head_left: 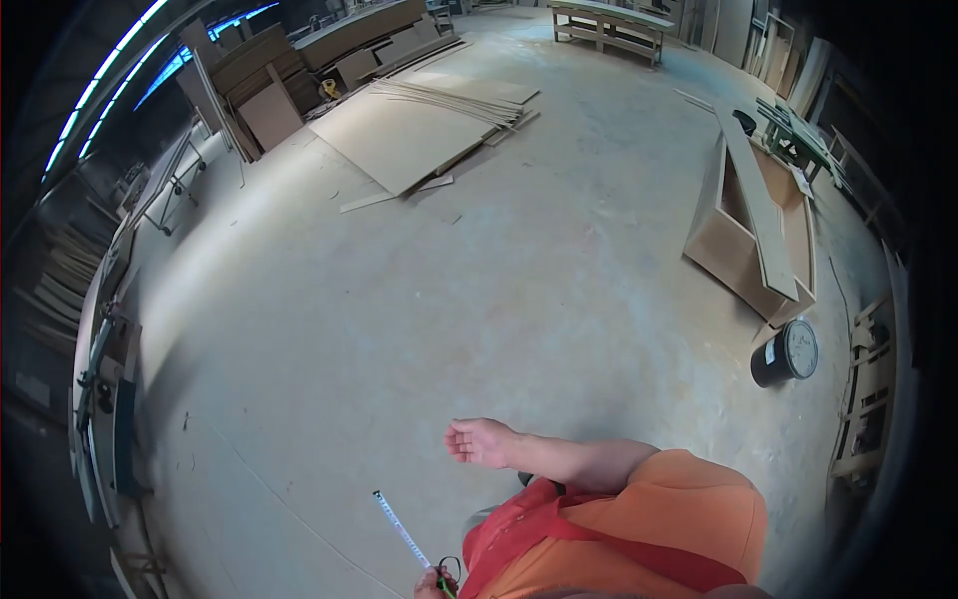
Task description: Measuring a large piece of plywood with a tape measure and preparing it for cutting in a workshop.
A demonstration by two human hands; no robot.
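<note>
The left hand (430,583) is cut off by the lower edge of the view; its fingers are clamped on a tape measure (446,588), whose case is mostly hidden, with a green part and a thin black loop showing. Its pale blade (402,530) slants out above the floor (479,309), straight and narrow, with a dark tip; its markings are too fine to read. The right hand (481,442) is bare, its fingers loosely curled and clamped on nothing. An orange shirt (659,519) with red cloth over it hides most of the legs.

The floor is smooth, mottled concrete. Toward its far edge lies a flat, pale wooden panel (399,140), thin strips (454,100) across its far right corner. Near the floor's right edge, a black round bucket (784,353) stands just beside the near corner of a box-shaped wooden carcass (733,258); its pale label is illegible.
</note>
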